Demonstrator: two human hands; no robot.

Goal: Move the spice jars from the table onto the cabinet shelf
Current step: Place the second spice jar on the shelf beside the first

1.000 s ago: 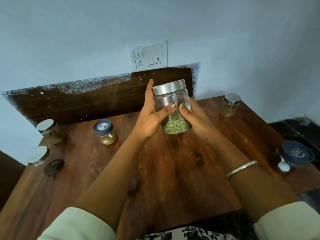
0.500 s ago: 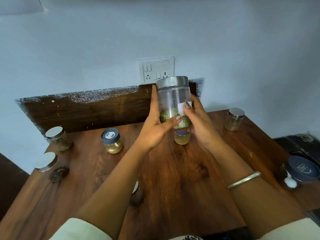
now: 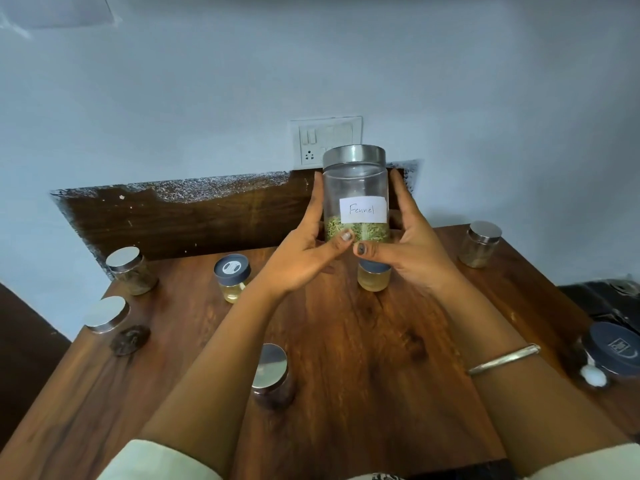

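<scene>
A tall glass jar [image 3: 355, 188] with a steel lid, green seeds at the bottom and a white label reading "Fennel" is held upright above the wooden table [image 3: 363, 358]. My left hand [image 3: 304, 247] grips its left side and my right hand [image 3: 405, 244] grips its right side, both thumbs under the front. Several smaller jars stand on the table: a steel-lidded one [image 3: 131, 270] at the back left, another [image 3: 105, 315] below it, a dark-lidded one [image 3: 232, 277], a yellow-filled one [image 3: 374, 278] under the held jar, one [image 3: 273, 372] between my forearms. The cabinet shelf is not in view.
A steel-lidded jar [image 3: 481, 244] stands at the table's back right. A dark-lidded jar [image 3: 613, 351] with white contents sits at the right edge. A dark wooden backboard [image 3: 190, 216] and a switch plate [image 3: 311, 140] on the pale wall are behind the table.
Both hands have lifted the fennel jar higher and turned it, so its label now faces me. The view has tilted, bringing more of the table's near jars into sight.
</scene>
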